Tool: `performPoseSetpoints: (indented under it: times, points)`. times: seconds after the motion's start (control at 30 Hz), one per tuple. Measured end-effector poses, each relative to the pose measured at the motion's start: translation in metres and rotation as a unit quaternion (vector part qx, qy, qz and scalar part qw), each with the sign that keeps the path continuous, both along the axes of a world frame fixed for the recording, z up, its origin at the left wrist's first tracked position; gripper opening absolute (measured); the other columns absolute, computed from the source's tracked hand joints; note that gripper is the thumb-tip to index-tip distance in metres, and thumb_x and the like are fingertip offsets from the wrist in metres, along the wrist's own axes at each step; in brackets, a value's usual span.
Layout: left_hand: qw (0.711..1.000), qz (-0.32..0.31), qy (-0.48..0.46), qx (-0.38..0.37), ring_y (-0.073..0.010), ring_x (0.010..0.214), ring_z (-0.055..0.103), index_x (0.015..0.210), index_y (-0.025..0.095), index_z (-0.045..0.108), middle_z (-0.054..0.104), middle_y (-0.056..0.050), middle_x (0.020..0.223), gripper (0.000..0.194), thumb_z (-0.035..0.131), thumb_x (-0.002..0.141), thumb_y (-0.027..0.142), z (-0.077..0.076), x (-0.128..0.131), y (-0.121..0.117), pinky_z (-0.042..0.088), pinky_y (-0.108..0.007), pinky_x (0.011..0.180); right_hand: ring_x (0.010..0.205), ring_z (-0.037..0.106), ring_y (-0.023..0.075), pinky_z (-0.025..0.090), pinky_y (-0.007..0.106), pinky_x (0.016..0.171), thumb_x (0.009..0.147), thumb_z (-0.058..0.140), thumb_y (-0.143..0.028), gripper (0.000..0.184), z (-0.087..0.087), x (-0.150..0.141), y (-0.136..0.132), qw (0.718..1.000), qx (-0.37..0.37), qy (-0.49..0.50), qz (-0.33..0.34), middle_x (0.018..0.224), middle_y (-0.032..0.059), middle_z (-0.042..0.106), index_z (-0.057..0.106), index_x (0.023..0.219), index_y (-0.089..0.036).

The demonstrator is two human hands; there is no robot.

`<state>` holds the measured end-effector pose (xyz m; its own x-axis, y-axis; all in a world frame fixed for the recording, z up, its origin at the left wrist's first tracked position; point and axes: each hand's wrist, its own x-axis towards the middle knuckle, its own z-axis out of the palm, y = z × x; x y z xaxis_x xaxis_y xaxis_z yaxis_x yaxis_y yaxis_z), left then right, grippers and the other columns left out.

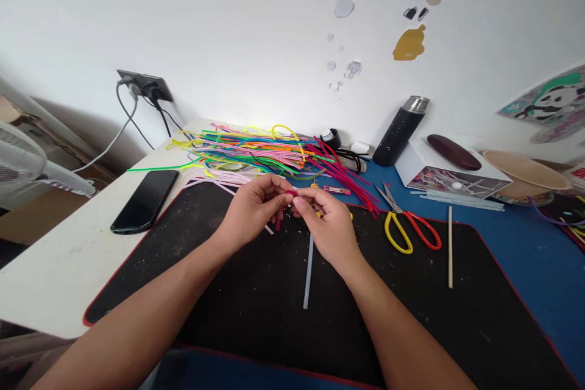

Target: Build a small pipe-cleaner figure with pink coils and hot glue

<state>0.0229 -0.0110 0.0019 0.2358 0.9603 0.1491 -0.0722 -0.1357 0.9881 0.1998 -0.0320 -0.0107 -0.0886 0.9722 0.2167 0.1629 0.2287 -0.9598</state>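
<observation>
Both hands meet over the middle of the black mat (pixel 256 304), and between them sits a small red pipe cleaner piece (pixel 289 194): the left hand (pixel 253 207) pinches it narrow from one side, the right hand (pixel 326 219) closes its fingertips on the other end, so the piece hangs just above the mat, in front of the big bright heap of pipe cleaners (pixel 265 155). A short pink-red end drops below the left fingers, hard to make out. Risk from here, as I judge it: the piece is tiny and held only at the fingertips, so a slip could flick it into the heap, where red on red would swallow it; its wire tip could also prick a finger. A clear glue stick (pixel 309 274) lies on the mat right under the right wrist and could roll if nudged. The scissors (pixel 406 228) rest to the right, blades toward the heap, well apart from the hands. A phone (pixel 145 200) lies on the white tabletop (pixel 55 268) to the left. What the fingers are shaping is hidden behind the knuckles, and something yellow under the right hand is mostly covered.
</observation>
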Motion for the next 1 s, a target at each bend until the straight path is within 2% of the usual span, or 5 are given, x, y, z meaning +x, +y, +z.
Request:
performPoseSetpoints:
  times: [0.13, 0.3, 0.53, 0.8, 1.0]
  points:
    - [0.999, -0.018, 0.046, 0.020, -0.0121, 0.056, 0.060, 0.099, 0.020, 0.063, 0.071, 0.001, 0.075, 0.031, 0.082, 0.088, 0.042, -0.003, -0.001, 0.000, 0.048, -0.024, 0.053, 0.077, 0.075, 0.0214, 0.059, 0.033, 0.073, 0.097, 0.069, -0.042, 0.021, 0.002, 0.001, 0.002, 1.000, 0.000, 0.001, 0.005, 0.090, 0.0054, 0.080, 0.077, 0.102, -0.022]
    - [0.981, 0.004, 0.158, 0.113, -0.0168, 0.076, 0.071, 0.102, 0.023, 0.061, 0.074, 0.001, 0.084, 0.017, 0.073, 0.092, 0.027, -0.005, -0.010, 0.001, 0.051, -0.027, 0.068, 0.069, 0.071, 0.0185, 0.054, 0.030, 0.066, 0.097, 0.067, -0.038, 0.018, 0.007, 0.006, 0.002, 0.999, -0.016, -0.024, 0.033, 0.073, 0.0005, 0.072, 0.074, 0.098, -0.022]
    - [0.971, -0.016, 0.187, 0.145, -0.0183, 0.079, 0.072, 0.102, 0.024, 0.061, 0.073, -0.001, 0.095, 0.017, 0.073, 0.092, 0.031, -0.003, -0.016, 0.002, 0.052, -0.029, 0.071, 0.064, 0.069, 0.0172, 0.054, 0.029, 0.064, 0.099, 0.063, -0.039, 0.020, 0.009, 0.009, 0.003, 0.996, -0.059, -0.024, 0.055, 0.068, -0.0007, 0.070, 0.071, 0.093, -0.022]
    - [0.984, -0.062, 0.146, 0.087, -0.0155, 0.065, 0.064, 0.105, 0.023, 0.056, 0.069, 0.002, 0.078, 0.021, 0.072, 0.092, 0.028, -0.002, -0.017, 0.003, 0.045, -0.026, 0.061, 0.067, 0.072, 0.0181, 0.058, 0.031, 0.068, 0.096, 0.069, -0.044, 0.022, 0.007, 0.008, 0.003, 0.994, -0.073, -0.003, 0.084, 0.073, -0.0001, 0.074, 0.070, 0.097, -0.022]
    - [0.993, -0.104, 0.058, 0.000, -0.0136, 0.063, 0.059, 0.114, 0.021, 0.057, 0.069, 0.002, 0.075, 0.035, 0.078, 0.093, 0.039, 0.002, -0.014, 0.003, 0.043, -0.024, 0.059, 0.056, 0.064, 0.0154, 0.046, 0.026, 0.055, 0.098, 0.066, -0.041, 0.021, 0.011, 0.007, 0.002, 0.996, -0.065, -0.036, 0.050, 0.060, -0.0026, 0.068, 0.069, 0.093, -0.021]
